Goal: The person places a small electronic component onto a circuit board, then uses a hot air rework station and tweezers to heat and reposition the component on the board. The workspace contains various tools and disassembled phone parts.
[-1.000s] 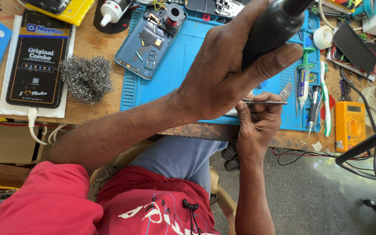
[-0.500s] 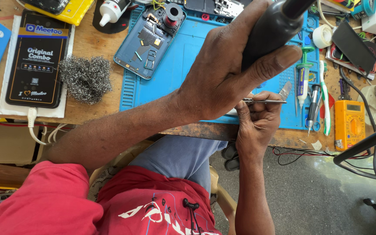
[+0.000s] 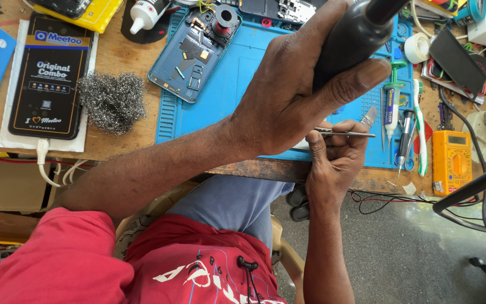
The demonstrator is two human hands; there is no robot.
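Left hand (image 3: 288,95) is wrapped tight round a thick black tool handle (image 3: 350,39), thumb pressed along its side and fingers closed behind it, the handle rising toward the camera over the blue work mat (image 3: 226,84). Its tip is out of view, so what it points at cannot be told. Just below and touching close, the right hand (image 3: 333,163) pinches a pair of slim metal tweezers (image 3: 344,133) between thumb and forefinger, held level above the mat's near edge — the fine points reach right, toward a small flat brush (image 3: 369,116).

That handle looks stout, rigid and fairly weighty, best held as now in a full fist around the middle. Those tweezers seem light, springy and smooth, likely to slip or twist unless gripped at mid-length with steady pressure.

Further out on the mat lies an opened blue phone shell (image 3: 195,53) with its parts bared — fragile, by the look of it. Left of the mat sits a wad of steel wool (image 3: 111,101) and a black boxed package (image 3: 49,76); to the right, a green-capped syringe (image 3: 390,101), a toothbrush (image 3: 420,129) and an orange multimeter (image 3: 451,160).
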